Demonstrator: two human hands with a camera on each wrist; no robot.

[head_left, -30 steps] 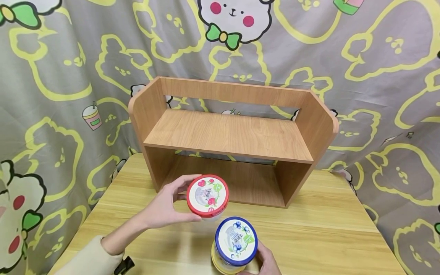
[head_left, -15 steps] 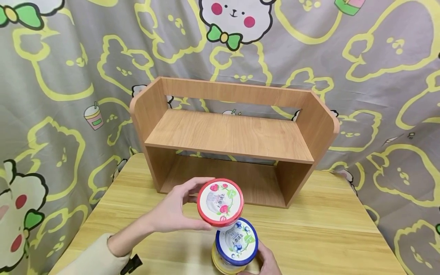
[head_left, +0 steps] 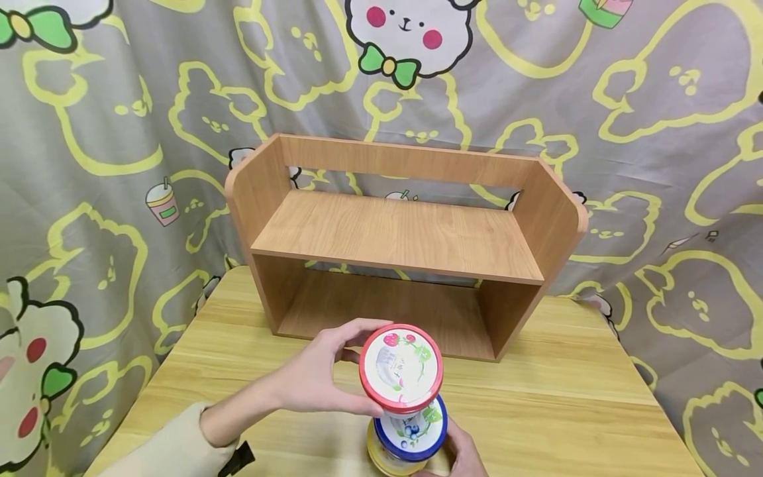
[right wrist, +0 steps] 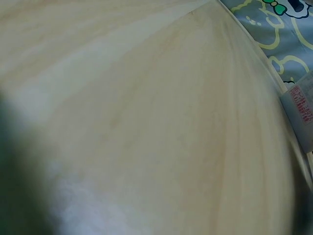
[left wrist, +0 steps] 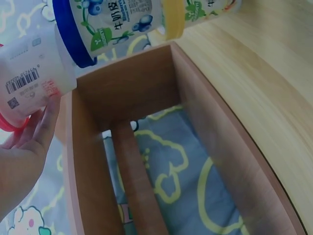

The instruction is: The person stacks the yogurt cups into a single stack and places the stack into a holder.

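Looks like glossy plastic on the red lid [head_left: 402, 368]. Shows smooth wood on shelf [head_left: 396, 230], matt cloth on curtain [head_left: 530, 86].

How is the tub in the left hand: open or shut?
Shut: the tub has its red-edged lid covering the top.

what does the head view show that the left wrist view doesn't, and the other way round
Only the head view: the right hand and the printed tops of the red-lidded tub and the blue-lidded tub.

Only the left wrist view: the barcode on the side of the red-lidded tub.

Both: the left hand gripping the red-lidded tub, the blue-lidded tub stacked on the yellow-lidded tub, the wooden shelf, the table and the patterned curtain.
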